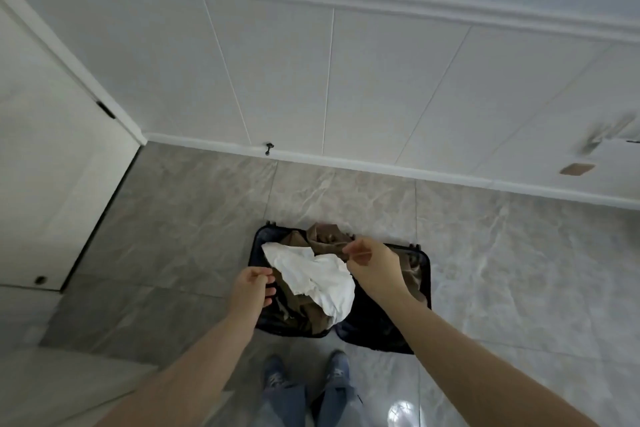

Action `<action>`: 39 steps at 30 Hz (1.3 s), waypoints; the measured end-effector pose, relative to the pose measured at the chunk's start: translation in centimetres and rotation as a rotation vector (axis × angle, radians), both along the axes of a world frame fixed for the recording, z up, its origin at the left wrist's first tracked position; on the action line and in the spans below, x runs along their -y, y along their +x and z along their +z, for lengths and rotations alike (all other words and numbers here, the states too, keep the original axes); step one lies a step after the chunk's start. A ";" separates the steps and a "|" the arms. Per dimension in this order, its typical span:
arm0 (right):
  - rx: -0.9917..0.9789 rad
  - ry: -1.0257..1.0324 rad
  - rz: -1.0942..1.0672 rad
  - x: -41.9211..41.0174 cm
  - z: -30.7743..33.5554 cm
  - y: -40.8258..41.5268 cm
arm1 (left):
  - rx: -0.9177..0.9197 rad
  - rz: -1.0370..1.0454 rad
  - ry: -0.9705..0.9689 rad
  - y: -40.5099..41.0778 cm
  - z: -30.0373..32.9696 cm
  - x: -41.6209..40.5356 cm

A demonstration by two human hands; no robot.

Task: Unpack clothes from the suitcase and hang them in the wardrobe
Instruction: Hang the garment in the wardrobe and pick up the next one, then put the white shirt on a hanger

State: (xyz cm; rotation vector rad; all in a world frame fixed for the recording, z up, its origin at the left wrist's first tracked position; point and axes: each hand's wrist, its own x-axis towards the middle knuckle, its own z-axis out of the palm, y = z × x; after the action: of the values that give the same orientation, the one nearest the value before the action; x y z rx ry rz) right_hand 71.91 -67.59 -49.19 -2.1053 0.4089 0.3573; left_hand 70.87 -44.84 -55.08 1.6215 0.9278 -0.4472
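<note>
A dark open suitcase (420, 319) lies flat on the tiled floor in front of my feet. Brown clothes (322, 236) fill it, and a crumpled white garment (313, 276) lies on top of them. My left hand (251, 289) pinches something at the white garment's left edge. My right hand (372, 262) pinches cloth at the garment's upper right, where white and brown fabric meet; which cloth it holds is unclear. Both arms reach down over the case.
A white panelled wall (329, 80) with a skirting board runs behind the suitcase, with a small door stop (268, 148) at its foot. A white door (52, 156) stands at the left. Grey marbled floor tiles (502, 270) surround the case. My shoes (337, 371) are just below it.
</note>
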 end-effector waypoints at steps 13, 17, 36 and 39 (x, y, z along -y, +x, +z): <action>-0.283 -0.263 0.323 -1.5 -23.3 3.7 | -0.151 0.023 -0.162 6.3 -17.5 -2.8; -0.385 -0.429 0.598 -1.8 -30.9 3.8 | -0.203 -0.075 -0.228 7.6 -23.3 -4.0; -0.549 -0.361 0.971 -8.6 -56.9 3.8 | -0.445 0.012 -0.256 0.4 -44.0 -6.5; -0.518 -0.323 0.739 -9.1 -57.8 3.9 | -0.467 -0.003 -0.256 -0.7 -44.2 -6.6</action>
State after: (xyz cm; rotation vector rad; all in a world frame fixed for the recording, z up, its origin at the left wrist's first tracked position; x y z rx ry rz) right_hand 75.84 -58.47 -106.98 -2.4102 -0.0526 1.3583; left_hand 70.12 -38.27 -99.27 1.3063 1.1582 -0.9344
